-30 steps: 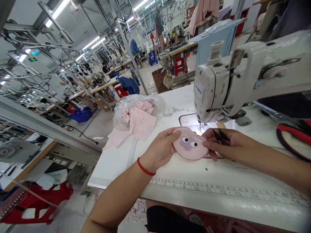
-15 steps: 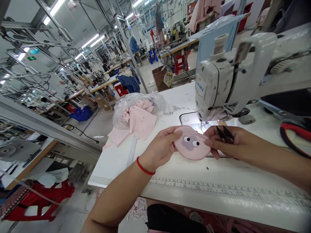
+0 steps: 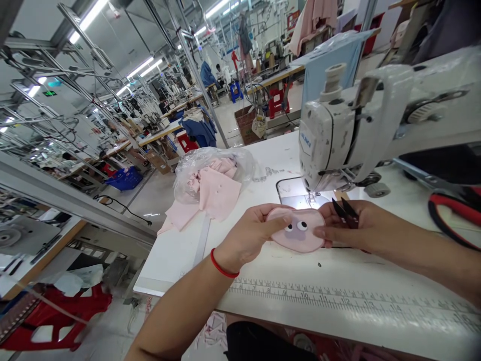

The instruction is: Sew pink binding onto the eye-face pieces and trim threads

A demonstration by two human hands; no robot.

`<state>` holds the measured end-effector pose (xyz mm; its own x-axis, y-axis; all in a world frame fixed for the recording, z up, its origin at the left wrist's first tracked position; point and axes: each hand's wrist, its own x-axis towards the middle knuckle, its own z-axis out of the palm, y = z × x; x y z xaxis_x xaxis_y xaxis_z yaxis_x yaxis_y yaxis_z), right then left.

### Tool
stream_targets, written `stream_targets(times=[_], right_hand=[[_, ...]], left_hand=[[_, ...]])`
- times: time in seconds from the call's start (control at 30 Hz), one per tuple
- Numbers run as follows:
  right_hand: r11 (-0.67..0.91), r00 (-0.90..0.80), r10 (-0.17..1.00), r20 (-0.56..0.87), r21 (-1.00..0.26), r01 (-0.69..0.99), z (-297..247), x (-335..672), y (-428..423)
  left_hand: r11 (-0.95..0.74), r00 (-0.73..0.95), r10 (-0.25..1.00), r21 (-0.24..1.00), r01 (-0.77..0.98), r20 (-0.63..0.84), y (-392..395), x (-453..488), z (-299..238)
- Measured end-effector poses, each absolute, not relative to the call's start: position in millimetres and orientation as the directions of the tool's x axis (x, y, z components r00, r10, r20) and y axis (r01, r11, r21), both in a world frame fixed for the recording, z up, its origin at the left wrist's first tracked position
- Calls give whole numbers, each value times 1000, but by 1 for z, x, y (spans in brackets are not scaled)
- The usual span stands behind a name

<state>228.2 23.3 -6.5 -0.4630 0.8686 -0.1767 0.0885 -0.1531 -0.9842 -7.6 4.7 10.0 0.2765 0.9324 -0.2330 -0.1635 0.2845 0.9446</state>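
Pink fabric patch [image 3: 306,241] held between both hands near the front edge of the table [image 3: 171,265].

The left hand [image 3: 253,233] pinches the patch's left end, thumb on top, apparently to steady it; the right hand [image 3: 361,225] is part-closed around black thread snips [image 3: 346,214], its fingertips touching the patch's right end. The snips' blades angle up toward the sewing machine [image 3: 325,135]. The patch lies nearly flat, printed eyes upward, its long axis running left to right along the table edge, just in front of the needle area.
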Motion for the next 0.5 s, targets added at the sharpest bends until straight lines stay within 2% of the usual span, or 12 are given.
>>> stream_targets(times=[0.13,0.27,0.33,0.5], right_hand=[[-118,-495,848,-191,-978,175,-7,229,24],[-31,-521,842,-142,-976,216,-12,227,23],[11,-463,882,-88,-978,207,-16,226,25],[62,-373,928,-13,-980,189,-25,227,31]], left_hand=[[162,152,977,984,-70,-150,4,-4,8],[34,50,998,992,121,-40,-1,1,7],[21,96,995,991,134,-34,-3,3,7],[104,250,962,994,26,-107,-3,0,4]])
